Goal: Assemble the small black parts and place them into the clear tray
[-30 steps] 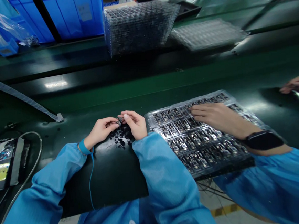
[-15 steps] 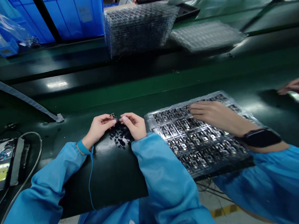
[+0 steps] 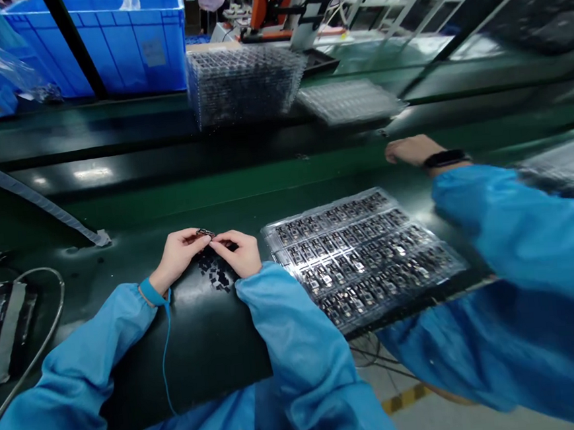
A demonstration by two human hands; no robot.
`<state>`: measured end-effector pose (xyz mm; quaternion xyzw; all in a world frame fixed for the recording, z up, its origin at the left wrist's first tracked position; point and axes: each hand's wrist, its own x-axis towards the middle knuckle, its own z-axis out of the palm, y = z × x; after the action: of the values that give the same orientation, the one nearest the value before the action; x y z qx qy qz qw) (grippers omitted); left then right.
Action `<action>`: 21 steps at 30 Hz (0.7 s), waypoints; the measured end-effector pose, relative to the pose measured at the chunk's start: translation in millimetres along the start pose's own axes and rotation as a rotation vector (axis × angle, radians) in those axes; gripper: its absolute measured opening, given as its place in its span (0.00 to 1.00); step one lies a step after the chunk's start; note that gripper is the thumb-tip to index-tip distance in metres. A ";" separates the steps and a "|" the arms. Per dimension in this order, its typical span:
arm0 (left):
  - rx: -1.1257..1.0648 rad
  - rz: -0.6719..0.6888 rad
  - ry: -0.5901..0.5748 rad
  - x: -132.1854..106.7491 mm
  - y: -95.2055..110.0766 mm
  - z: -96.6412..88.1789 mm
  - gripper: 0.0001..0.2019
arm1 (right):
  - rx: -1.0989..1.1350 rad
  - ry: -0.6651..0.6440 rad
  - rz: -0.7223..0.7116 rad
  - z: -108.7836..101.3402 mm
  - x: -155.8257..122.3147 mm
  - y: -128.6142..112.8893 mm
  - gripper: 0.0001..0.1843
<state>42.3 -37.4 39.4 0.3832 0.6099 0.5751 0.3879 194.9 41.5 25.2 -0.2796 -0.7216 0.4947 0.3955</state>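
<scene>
My left hand (image 3: 178, 255) pinches a small circuit board (image 3: 204, 233) between thumb and fingers, just above the bench top. My right hand (image 3: 241, 252) is closed, its thumb and index fingertips meeting at the board's right end. Whatever sits between those right fingertips is too small to make out. Below both hands lies a loose scatter of small black pieces (image 3: 218, 279). A teal wrist strap (image 3: 150, 292) with a thin cord is on my left wrist. To the right of my right hand lies a clear plastic tray (image 3: 272, 244) holding rows of small circuit boards.
A co-worker's hand (image 3: 414, 149) with a dark watch reaches beyond the tray at right. On the shelf behind stand a blue bin (image 3: 119, 49), stacked clear trays (image 3: 244, 86) and a further tray pile (image 3: 352, 101). A grey cable (image 3: 61, 305) curves at far left.
My right fingertips have closed in on the circuit board; before, they were slightly apart from it. The co-worker's hand has left the tray and moved beyond it. The camera view has shifted.
</scene>
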 end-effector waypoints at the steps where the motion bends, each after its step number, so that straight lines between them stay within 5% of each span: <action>1: 0.012 0.008 0.006 -0.3 0.7 -0.3 0.14 | -0.010 0.012 0.002 1.2 0.3 0.5 0.09; 8: 0.022 0.053 0.024 -0.8 5.1 -2.4 0.15 | -0.009 0.051 0.031 10.8 -0.5 -5.7 0.11; 13: -0.081 0.079 0.029 7.1 -5.8 -9.3 0.21 | 0.064 0.128 0.209 -0.7 12.5 -22.7 0.16; 16: -0.040 0.088 0.045 13.1 -17.5 -15.6 0.19 | 0.039 0.261 0.314 -36.0 29.1 -35.8 0.17; 21: 0.104 0.114 0.018 14.8 -27.6 -17.7 0.16 | -0.238 0.449 0.413 -138.5 45.7 -52.3 0.17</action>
<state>19.6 -32.3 12.0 0.4317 0.6196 0.5671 0.3288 287.4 127.5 114.9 -0.5663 -0.5973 0.4026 0.4006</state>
